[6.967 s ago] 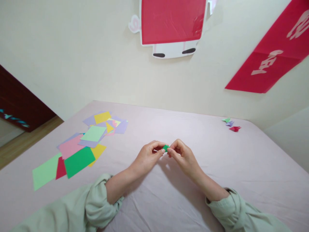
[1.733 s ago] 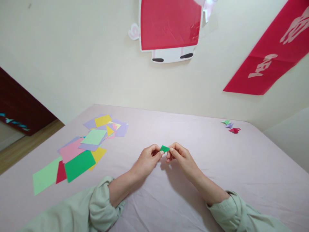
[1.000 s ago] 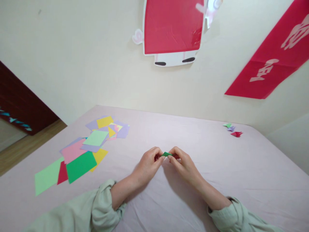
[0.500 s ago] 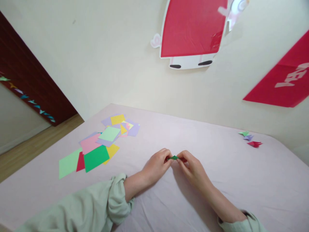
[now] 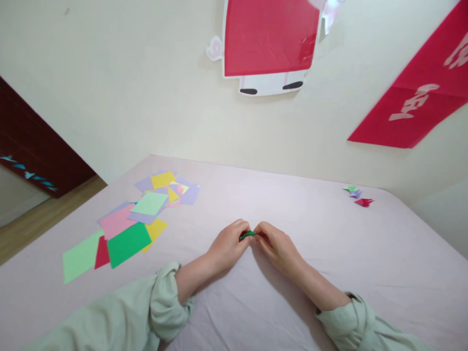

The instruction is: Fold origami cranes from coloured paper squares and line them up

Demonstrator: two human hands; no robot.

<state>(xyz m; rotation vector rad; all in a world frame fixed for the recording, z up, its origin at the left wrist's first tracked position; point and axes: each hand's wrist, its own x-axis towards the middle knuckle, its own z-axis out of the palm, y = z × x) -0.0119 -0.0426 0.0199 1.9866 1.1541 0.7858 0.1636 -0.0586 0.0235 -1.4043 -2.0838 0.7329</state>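
- Both the left hand (image 5: 227,245) and the right hand (image 5: 280,246) pinch a small folded green paper (image 5: 248,234) between fingertips, over the pale cloth (image 5: 278,202).
- Off to the left, coloured paper sheets (image 5: 126,219) overlap loosely.
- At far right, three folded papers (image 5: 356,194) sit close together.

— Passage from left hand (image 5: 229,246) and right hand (image 5: 280,246)?
— Open over the pale cloth (image 5: 256,195) at 12 o'clock, up to the wall (image 5: 164,107).
— Obstructions?
— Loose paper sheets (image 5: 129,245), 9 to 10 o'clock; folded paper pieces (image 5: 356,194), 2 o'clock
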